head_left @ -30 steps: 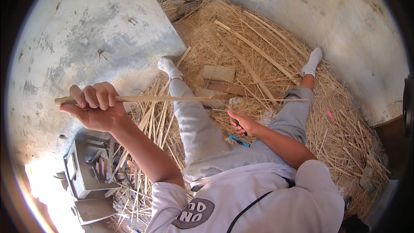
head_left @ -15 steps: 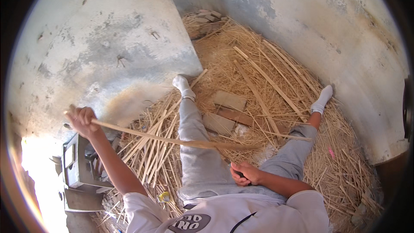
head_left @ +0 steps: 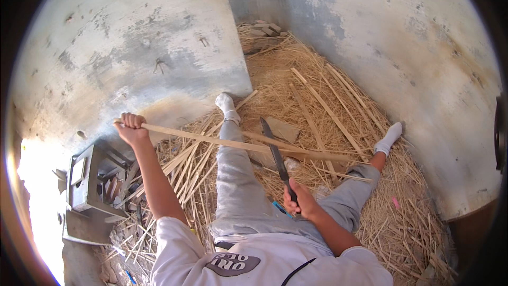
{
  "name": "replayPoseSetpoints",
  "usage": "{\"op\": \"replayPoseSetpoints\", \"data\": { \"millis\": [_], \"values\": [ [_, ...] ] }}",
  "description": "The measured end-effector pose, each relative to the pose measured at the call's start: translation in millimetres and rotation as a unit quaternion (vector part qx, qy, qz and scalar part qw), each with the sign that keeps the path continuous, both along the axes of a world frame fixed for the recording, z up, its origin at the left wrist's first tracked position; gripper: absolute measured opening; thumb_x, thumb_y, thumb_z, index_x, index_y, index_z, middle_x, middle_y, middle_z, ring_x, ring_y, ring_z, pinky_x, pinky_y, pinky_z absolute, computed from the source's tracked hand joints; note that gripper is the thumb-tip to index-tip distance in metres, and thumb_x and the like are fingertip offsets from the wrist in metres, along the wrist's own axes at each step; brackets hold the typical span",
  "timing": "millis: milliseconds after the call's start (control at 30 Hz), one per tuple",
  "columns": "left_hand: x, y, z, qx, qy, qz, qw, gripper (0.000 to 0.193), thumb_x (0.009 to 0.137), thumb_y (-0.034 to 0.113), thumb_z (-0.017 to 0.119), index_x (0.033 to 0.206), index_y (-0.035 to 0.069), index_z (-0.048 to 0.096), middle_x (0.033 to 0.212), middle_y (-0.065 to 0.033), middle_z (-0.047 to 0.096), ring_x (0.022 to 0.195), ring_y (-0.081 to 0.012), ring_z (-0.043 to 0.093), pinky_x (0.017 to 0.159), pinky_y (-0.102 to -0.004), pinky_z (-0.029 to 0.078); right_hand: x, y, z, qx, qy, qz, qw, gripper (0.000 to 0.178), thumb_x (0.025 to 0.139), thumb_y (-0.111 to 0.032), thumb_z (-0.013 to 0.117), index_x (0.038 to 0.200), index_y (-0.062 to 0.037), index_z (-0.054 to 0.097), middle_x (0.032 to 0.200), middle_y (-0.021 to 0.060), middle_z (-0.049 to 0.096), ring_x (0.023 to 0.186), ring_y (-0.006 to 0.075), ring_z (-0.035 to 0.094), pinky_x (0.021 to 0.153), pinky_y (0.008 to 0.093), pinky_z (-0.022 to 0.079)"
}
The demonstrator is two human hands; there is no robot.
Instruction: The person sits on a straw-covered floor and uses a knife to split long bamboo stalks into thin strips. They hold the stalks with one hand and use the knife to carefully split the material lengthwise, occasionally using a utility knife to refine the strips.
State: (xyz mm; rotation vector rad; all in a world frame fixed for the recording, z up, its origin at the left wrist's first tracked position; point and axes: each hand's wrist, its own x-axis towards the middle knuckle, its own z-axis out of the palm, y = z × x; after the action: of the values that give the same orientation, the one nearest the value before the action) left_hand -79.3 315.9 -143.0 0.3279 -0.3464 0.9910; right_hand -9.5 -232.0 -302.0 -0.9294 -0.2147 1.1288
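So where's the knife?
In the head view, the knife is just right of centre, in the right hand, crossing the wooden strip in the left hand.

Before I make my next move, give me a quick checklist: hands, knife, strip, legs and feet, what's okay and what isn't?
1. Left hand closed on the strip near one end: ok.
2. Right hand closed around the knife: ok.
3. Blade pointing away from your shirt: ok.
4. Blade touching the strip: cannot tell; they cross in this view.
5. Strip's line off your left leg: not ok; it crosses the leg in view.
6. Shoes on: not ok; only socks show.
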Motion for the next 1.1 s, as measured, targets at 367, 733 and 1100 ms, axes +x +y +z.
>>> {"op": "replayPoseSetpoints", "data": {
  "millis": [367, 733, 1100],
  "values": [
    [-31.2, -178.4, 105.9, 0.246, -0.024, 0.069, 0.967, 0.056, 0.098, 0.061, 0.048, 0.067, 0.018, 0.029, 0.047, 0.0062, 0.018, 0.035, -0.0049, 0.015, 0.030, -0.0233, 0.015, 16.4, -11.9, -12.3, 0.149, 0.296, 0.093, 0.939, 0.059, 0.101, -0.066, 0.031, 0.075, -0.0134, 0.042, 0.050, -0.0058, 0.032, 0.035, 0.0055, 0.027, 0.035, 0.0247, 0.025],
    [-59.2, -283.9, 96.3, 0.340, -0.119, 0.087, 0.929, 0.059, 0.098, 0.068, 0.035, 0.072, 0.015, 0.033, 0.048, 0.0080, 0.022, 0.033, -0.0042, 0.023, 0.025, -0.0233, 0.024, -31.2, 1.0, 17.4, -0.077, 0.214, -0.020, 0.974, 0.058, 0.100, -0.066, 0.036, 0.076, -0.0138, 0.045, 0.053, -0.0067, 0.034, 0.037, 0.0069, 0.028, 0.039, 0.0278, 0.029],
    [-21.2, -342.7, 56.9, 0.361, -0.029, 0.087, 0.928, 0.058, 0.096, 0.068, 0.042, 0.076, 0.015, 0.030, 0.046, 0.0059, 0.018, 0.035, -0.0047, 0.012, 0.030, -0.0246, 0.012, 9.1, -7.1, -39.1, -0.250, -0.117, -0.052, 0.960, 0.038, 0.102, -0.044, 0.053, 0.089, -0.0073, 0.055, 0.059, 0.0039, 0.053, 0.046, 0.0174, 0.052, 0.043, 0.0339, 0.041]
  ]
}}
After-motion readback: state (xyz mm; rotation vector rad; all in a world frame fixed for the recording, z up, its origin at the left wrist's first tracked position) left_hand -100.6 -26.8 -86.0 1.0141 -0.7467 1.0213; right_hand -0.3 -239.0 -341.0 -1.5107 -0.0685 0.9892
